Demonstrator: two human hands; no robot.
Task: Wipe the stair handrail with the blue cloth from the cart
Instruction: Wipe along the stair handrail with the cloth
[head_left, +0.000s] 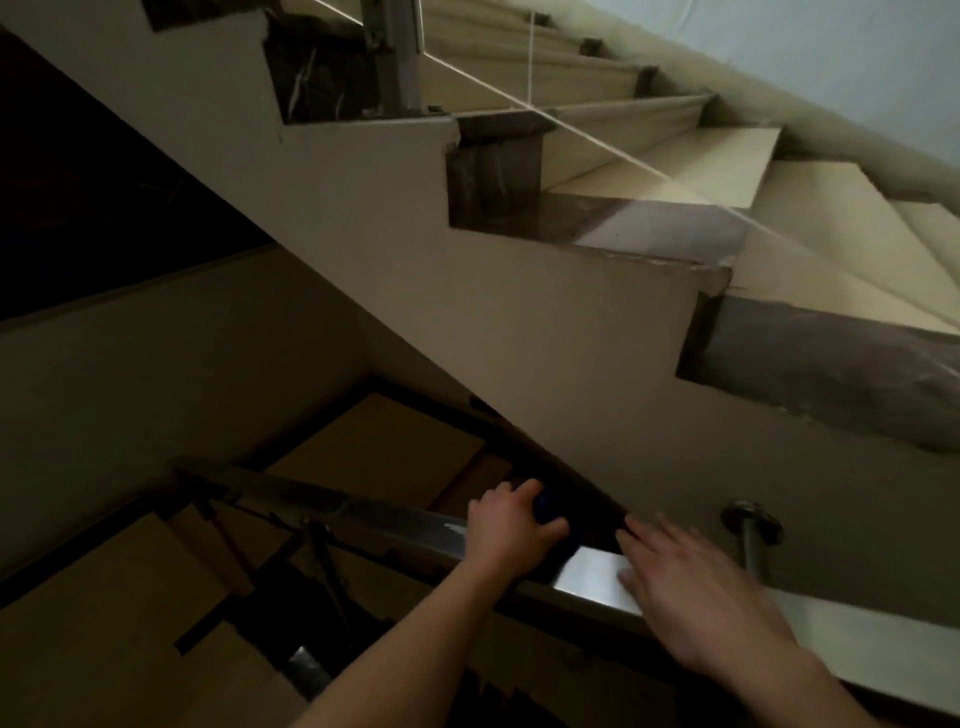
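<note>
wiping under way: left hand clenches blue cloth on handrail; right hand released, flat on rail; far stretch apparently remains

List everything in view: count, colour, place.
handrail: 1, shiny metal, slanting across bottom
blue cloth: 1, blue, on the handrail under left hand, mostly hidden
wall bracket: 1, metal, on stair side, right of the hands
upper steps: several, beige, top right
baluster post: 1, grey metal, top centre
lower steps: several, tan, dim, bottom left
left hand: 1, gripping cloth on rail
right hand: 1, open, fingers spread over rail, blurred
</note>
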